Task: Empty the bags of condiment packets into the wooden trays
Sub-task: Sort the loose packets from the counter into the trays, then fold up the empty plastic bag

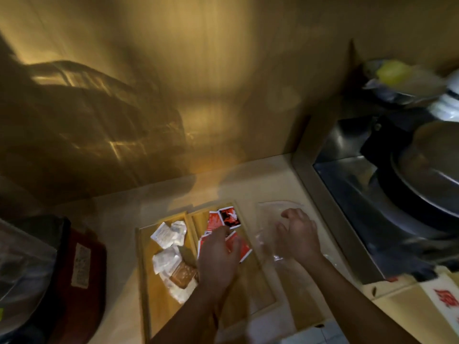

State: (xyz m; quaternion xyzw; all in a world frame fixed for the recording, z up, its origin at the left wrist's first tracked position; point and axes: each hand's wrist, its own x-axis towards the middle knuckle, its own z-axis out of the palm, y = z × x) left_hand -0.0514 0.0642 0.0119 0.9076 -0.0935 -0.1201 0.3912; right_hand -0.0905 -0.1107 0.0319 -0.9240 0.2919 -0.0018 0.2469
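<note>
A: Clear plastic bag (275, 219) lies flat on the counter (119, 214) right of the wooden tray (258, 289), right hand (299, 234) loosely curled on it, grip unclear.

B: Flimsy, slippery; pinch a corner. Left hand (218, 256) spreads open over red packets (224, 219) in the tray's right compartment.

Dim amber light, motion blur, warped edges.

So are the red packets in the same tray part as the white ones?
No, the red square packets fill the right compartment, the white packets the left.
</note>
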